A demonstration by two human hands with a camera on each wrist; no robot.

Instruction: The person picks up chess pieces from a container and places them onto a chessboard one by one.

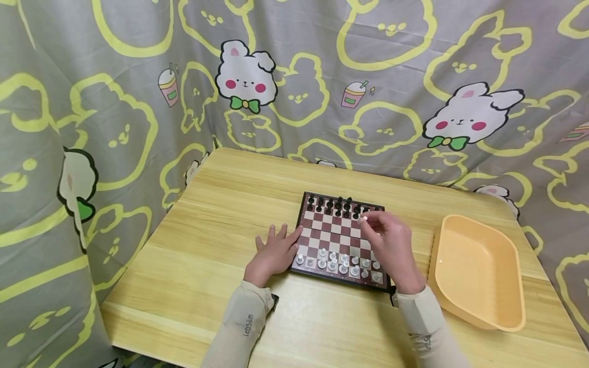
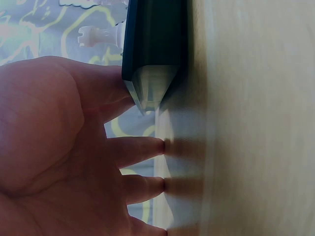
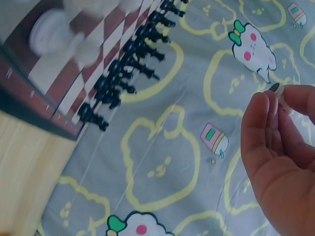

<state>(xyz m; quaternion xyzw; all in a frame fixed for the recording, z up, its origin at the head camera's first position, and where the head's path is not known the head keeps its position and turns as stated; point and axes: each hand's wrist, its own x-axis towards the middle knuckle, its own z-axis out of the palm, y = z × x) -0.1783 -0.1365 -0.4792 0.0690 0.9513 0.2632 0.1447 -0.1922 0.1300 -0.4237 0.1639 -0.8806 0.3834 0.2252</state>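
Note:
A checkered chessboard (image 1: 339,228) lies on the table, with black chess pieces (image 1: 338,206) in rows along its far side and white chess pieces (image 1: 344,268) along the near side. My right hand (image 1: 394,246) is raised over the board's right part, pinching a small white chess piece (image 3: 280,91) between thumb and fingertips; its dark base shows in the right wrist view, its kind is hidden. At the board's left edge rests my left hand (image 1: 274,256), thumb against the board and fingers spread, fingertips on the tabletop. A white rook (image 2: 98,37) stands near that edge in the left wrist view.
An orange plastic tray (image 1: 478,276) sits on the wooden table (image 1: 193,255) right of the board. A patterned curtain (image 1: 294,87) hangs behind and to the left. Small dark objects show by my left wrist (image 1: 275,301) and the board's near right corner (image 1: 392,294).

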